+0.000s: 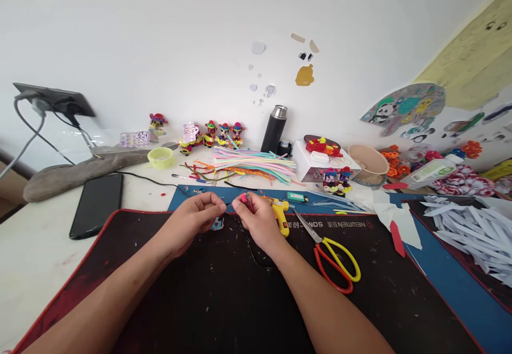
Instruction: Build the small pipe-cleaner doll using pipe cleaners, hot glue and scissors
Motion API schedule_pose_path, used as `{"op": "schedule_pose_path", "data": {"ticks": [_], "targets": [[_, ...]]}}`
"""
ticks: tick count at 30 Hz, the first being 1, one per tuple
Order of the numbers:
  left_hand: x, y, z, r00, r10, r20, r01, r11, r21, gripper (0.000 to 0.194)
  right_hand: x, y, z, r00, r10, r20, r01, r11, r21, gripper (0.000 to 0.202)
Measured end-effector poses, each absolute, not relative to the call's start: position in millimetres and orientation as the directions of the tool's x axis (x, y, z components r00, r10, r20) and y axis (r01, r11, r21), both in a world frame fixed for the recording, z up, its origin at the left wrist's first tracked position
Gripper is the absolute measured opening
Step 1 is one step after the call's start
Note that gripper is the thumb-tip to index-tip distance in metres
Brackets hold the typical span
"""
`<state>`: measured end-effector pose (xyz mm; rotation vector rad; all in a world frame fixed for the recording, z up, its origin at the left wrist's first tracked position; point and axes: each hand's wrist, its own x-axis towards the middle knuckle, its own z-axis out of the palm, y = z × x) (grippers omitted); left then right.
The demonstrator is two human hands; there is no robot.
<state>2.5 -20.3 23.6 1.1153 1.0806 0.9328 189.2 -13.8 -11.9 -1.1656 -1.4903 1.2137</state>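
The thing in hand is a small pink piece (244,198), held at the thumb-and-forefinger side of the right hand (258,219), whose fingers are curled and clamped on it. Most of it is hidden, so its shape and material cannot be told. The left hand (202,216) is just to its left, thumb and forefinger together; they seem to pinch a thin dark strand (229,203) in the narrow gap between the two hands.

The piece is likely very light, so a fingertip hold should be enough, and a hard squeeze might bend or crush it if it is soft. The best hold is probably low on its body, leaving the top free of the thumb. The strand looks slim and flexible; it is best taken close to its end, where it should sway least.

Below the left fingertips a small blue picture piece (217,224) lies on the black mat (208,295). A yellow glue gun (282,219) is just beyond the right knuckles, with scissors (318,240) farther right, blades pointing away. Ahead of both hands, a bundle of pastel stems (254,163) rests on the bench (42,266).
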Motion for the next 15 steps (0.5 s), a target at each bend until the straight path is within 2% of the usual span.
{"op": "schedule_pose_path", "data": {"ticks": [8,15], "targets": [[1.1,-18.9,19.6,0.221,0.956,-0.191,-0.065,0.21,0.976,0.042,190.5,-12.8,-7.1,-0.105,0.994,0.037,0.05,0.043,-0.998,0.037],[2.2,-20.1,20.4,0.228,0.954,-0.193,-0.027,0.204,0.979,0.043,188.1,-12.9,-14.7,-0.15,0.987,0.056,0.12,0.075,-0.99,0.041]]}}
